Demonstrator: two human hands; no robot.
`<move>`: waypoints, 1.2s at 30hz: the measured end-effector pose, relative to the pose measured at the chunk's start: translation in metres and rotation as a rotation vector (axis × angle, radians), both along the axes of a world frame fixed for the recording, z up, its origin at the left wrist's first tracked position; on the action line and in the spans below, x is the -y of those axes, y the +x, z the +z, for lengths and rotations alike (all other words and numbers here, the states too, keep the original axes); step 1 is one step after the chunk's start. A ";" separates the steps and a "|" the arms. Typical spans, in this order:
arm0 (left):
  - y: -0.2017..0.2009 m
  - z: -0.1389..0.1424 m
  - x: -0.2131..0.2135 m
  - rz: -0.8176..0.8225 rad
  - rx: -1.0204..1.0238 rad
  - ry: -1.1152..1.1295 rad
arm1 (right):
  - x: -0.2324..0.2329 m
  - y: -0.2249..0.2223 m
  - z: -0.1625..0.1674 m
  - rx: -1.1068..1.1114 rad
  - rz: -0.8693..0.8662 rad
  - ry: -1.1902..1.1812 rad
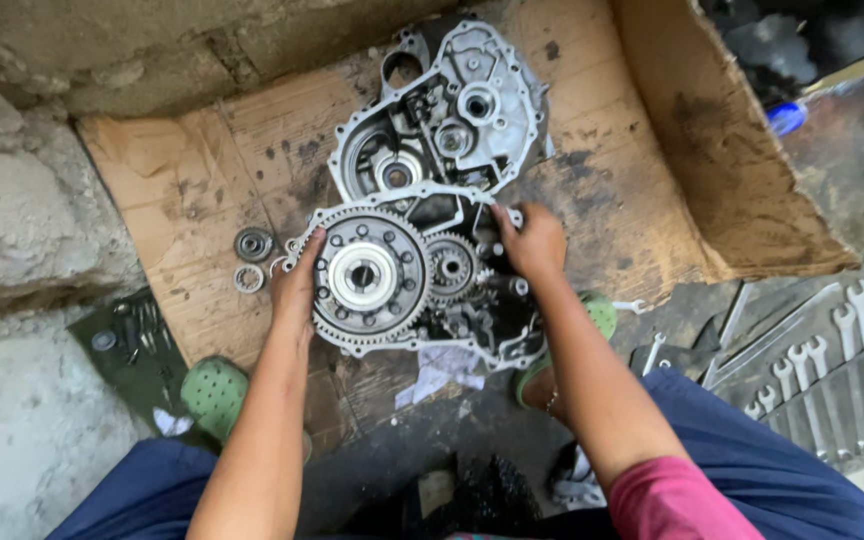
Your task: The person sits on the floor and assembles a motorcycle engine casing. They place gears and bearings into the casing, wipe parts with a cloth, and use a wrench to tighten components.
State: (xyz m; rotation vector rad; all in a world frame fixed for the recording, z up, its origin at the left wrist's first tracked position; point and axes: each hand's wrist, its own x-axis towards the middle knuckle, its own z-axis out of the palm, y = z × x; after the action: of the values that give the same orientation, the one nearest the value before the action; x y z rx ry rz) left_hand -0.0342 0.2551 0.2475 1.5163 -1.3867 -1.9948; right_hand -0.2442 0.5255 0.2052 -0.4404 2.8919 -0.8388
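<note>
Crankcase half (pixel 422 285) with its large toothed gear (pixel 367 275) and smaller gear (pixel 450 266) is seen on the oil-stained cardboard sheet (pixel 172 200) laid on the floor, just below a second, emptied case half (pixel 447 110). It is gripped at both ends: left hand (pixel 297 285) is curled around the left rim beside the large gear, right hand (pixel 532 245) is clamped over the upper right edge, fingers closed on the casting. Step in hand is judged as lifting or repositioning the geared half, possibly for mating with the other half. Next move would call for an even two-handed lift, kept level so gears are not shed. Long axis is judged to run left to right across the view, slightly down to the right; open gear face is pointed up at the camera. Two loose bearings (pixel 252 258) are seen just left of the left hand. Green clogs (pixel 214 395) are planted at the cardboard's lower edge. A row of spanners (pixel 832 370) is laid out well apart to the right.
</note>
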 end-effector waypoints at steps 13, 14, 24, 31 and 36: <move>0.009 0.018 -0.021 0.103 -0.033 0.023 | 0.015 -0.014 0.016 0.014 0.109 0.048; 0.009 0.019 -0.020 0.107 -0.047 0.029 | 0.016 -0.015 0.017 0.020 0.103 0.037; 0.012 -0.006 -0.006 0.144 0.049 0.059 | 0.018 -0.015 0.019 0.067 0.082 0.000; 0.012 -0.015 -0.002 0.142 0.158 -0.034 | -0.038 0.000 0.015 -0.018 -0.012 -0.186; 0.009 -0.025 -0.003 0.112 0.157 -0.034 | -0.071 0.038 -0.019 0.055 -0.170 -0.059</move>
State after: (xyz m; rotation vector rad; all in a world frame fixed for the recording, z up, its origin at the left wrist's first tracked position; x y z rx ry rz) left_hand -0.0251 0.2580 0.2230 1.7270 -1.3532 -1.8106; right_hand -0.2064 0.5963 0.1858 -0.1743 2.8904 -0.9461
